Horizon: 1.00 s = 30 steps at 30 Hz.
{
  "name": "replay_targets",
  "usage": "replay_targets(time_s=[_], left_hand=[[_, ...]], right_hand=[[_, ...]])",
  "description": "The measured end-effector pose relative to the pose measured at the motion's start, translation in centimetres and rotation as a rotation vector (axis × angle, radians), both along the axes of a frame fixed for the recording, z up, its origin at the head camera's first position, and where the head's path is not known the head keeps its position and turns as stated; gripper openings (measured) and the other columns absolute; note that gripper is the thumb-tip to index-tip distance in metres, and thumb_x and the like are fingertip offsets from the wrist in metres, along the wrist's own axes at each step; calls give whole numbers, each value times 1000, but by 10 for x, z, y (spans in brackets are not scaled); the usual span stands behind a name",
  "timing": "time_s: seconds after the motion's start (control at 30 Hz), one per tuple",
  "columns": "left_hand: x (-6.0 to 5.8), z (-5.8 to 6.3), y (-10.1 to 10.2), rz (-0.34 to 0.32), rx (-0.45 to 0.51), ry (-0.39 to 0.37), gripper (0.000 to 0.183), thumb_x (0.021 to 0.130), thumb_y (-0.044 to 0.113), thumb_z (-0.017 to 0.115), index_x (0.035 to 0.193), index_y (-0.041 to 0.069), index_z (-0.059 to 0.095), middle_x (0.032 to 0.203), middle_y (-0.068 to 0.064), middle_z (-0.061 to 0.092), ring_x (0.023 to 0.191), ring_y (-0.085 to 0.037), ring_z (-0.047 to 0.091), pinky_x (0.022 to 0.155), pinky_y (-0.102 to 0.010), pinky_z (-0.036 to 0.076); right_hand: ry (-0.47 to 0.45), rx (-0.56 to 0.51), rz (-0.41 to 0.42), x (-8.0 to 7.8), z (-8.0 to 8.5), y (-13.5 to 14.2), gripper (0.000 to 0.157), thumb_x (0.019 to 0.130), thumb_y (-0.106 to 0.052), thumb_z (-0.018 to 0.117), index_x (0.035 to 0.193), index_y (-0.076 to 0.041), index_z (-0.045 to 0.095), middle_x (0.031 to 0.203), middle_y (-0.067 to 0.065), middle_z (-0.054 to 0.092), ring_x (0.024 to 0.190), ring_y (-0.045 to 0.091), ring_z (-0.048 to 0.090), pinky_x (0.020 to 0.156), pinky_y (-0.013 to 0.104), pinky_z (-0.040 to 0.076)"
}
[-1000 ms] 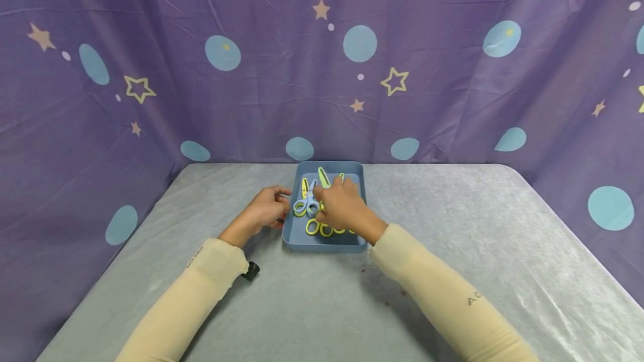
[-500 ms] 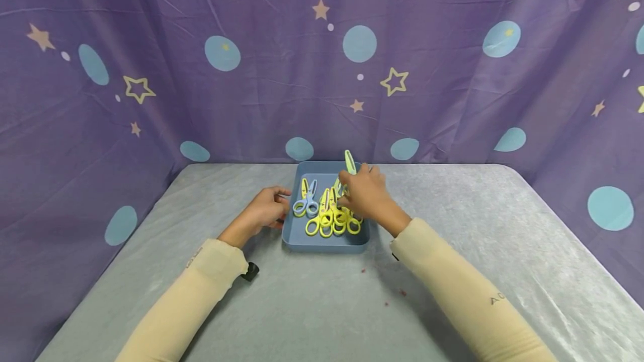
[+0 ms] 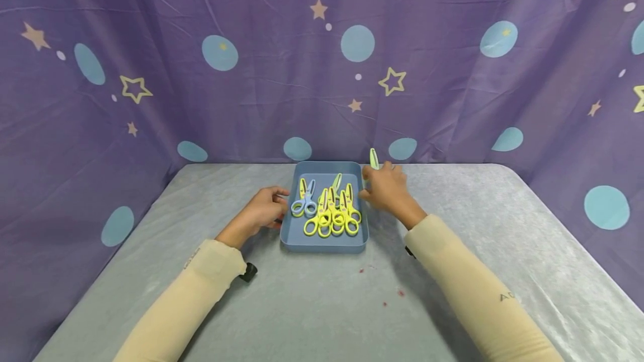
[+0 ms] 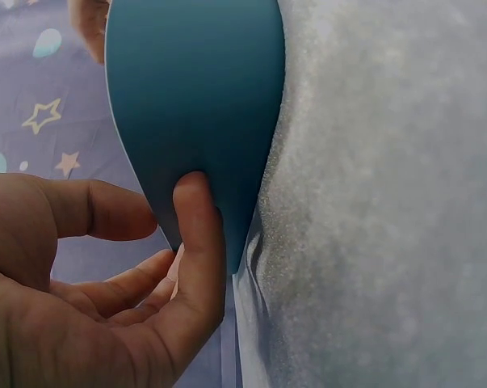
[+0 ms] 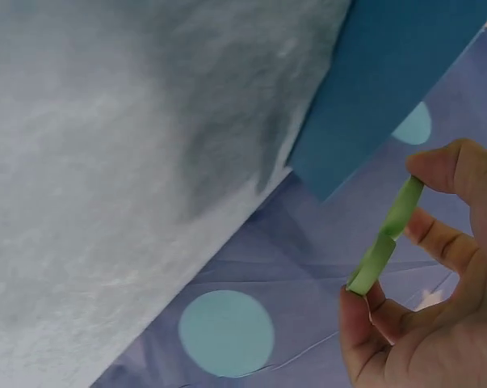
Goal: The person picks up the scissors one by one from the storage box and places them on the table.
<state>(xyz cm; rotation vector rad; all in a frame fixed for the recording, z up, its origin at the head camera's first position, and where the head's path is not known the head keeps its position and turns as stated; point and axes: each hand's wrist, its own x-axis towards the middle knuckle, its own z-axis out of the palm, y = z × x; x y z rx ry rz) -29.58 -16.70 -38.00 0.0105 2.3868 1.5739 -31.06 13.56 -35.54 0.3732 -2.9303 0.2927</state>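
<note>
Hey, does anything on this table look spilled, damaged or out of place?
A few small red specks dot the gray cloth, on the person's side of the blue tray. They look odd against the plain surface; whether stains or loose bits, I can't tell. The scissors in the tray overlap, but show no visible damage.
</note>
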Motion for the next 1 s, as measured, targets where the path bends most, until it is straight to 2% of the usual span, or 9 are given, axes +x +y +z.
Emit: replay_targets(time_s=[0.37, 0.67, 1.0], left_hand=[[2, 2, 0, -2, -11, 4, 58, 89, -2, 54, 146, 2, 45, 125, -21, 55, 91, -34, 63, 64, -41, 58], [3, 1, 0, 6, -21, 0, 56, 92, -1, 53, 147, 3, 44, 124, -21, 55, 91, -33, 64, 65, -41, 58], [4, 4, 0, 6, -24, -5, 55, 92, 0, 53, 147, 3, 44, 123, -19, 55, 90, -32, 64, 65, -42, 58]], right_hand=[[-46, -39, -31, -12, -13, 13, 32, 86, -30, 75, 108, -10, 63, 100, 24, 53, 98, 49, 46, 82, 61, 40], [-145, 3, -22, -21, -19, 13, 33, 90, -28, 73, 115, -9, 65, 104, 23, 53, 102, 49, 46, 85, 62, 41], [-233, 15, -1, -28, -22, 13, 26, 93, -23, 67, 115, -9, 64, 109, 22, 56, 100, 46, 47, 83, 61, 42]])
